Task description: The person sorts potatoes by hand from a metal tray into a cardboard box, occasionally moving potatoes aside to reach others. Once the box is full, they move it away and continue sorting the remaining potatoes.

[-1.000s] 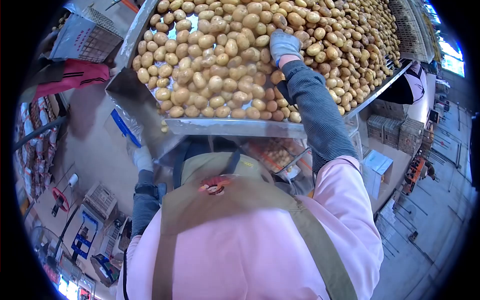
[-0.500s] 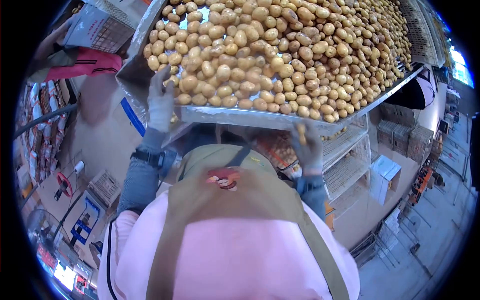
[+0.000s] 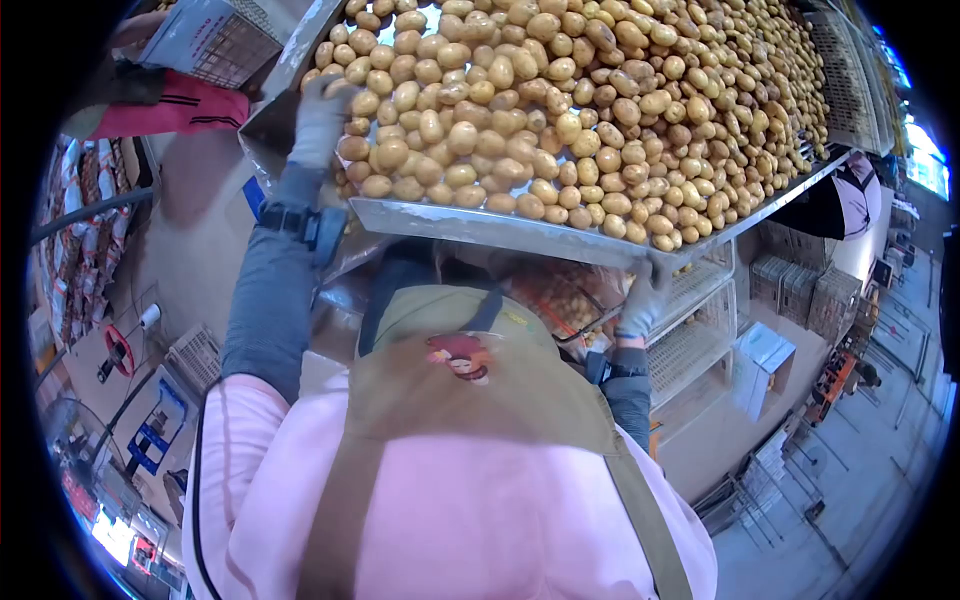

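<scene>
Many small yellow potatoes (image 3: pixel 600 110) lie on a metal sorting table (image 3: pixel 480 222) with a raised front rim. My left hand (image 3: pixel 322 118), in a pale glove, is at the table's left end beside the potatoes. Its fingers are loosely bent and apart, and I make out nothing held in them. My right hand (image 3: pixel 643 300), also gloved, is below the front rim near the plastic crates (image 3: pixel 692 325). Its fingers point up toward the rim, somewhat blurred, with no potato showing in them.
Beneath the table is a red mesh bag (image 3: pixel 560 300) with potatoes. A white box (image 3: pixel 765 365) and stacked crates (image 3: pixel 810 290) stand to the right. At the left, another person's pink sleeve (image 3: pixel 205 105) is near a carton (image 3: pixel 190 40). Filled sacks (image 3: pixel 85 240) are piled farther left.
My left hand has moved up and slightly left along the table's end. My right hand has shifted right, and the potato seen in it before no longer shows.
</scene>
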Available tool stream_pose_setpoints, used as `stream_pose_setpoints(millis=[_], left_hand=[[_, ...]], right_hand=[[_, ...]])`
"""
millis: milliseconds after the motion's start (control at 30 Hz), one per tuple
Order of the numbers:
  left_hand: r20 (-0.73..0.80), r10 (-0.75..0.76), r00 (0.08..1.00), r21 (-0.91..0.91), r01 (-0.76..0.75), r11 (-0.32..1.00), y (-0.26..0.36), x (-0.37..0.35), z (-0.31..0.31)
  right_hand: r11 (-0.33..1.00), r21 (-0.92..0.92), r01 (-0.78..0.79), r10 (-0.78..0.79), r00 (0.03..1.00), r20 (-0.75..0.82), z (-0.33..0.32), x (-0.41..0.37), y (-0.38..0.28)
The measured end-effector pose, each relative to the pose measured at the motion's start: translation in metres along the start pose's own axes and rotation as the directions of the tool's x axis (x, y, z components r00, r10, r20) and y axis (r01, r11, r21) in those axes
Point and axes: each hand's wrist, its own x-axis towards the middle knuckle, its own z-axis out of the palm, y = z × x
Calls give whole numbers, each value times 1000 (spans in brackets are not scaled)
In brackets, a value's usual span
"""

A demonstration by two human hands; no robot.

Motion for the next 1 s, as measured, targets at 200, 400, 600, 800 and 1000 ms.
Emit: stream_pose_setpoints(millis=[200, 400, 600, 800, 1000], left_hand=[[-145, -212, 966, -232, 175, 957, -55, -63, -50], [-266, -114, 957, -105, 89, 990, -70, -85, 13], [-186, -143, 972, -199, 105, 974, -28, -83, 11], [-38, -134, 990, -537, 93, 839, -57, -81, -7], [-115, -269, 956, -516, 173, 839, -45, -79, -5]], right_hand=[[829, -29, 559, -514, 780, 356, 149, 2, -135], [606, -1, 795, -643, 491, 588, 247, 1, -215], [588, 235, 774, -723, 373, 581, 248, 24, -215], [634, 13, 773, -507, 403, 762, 214, 10, -240], [407, 266, 874, -774, 175, 608, 269, -45, -225]])
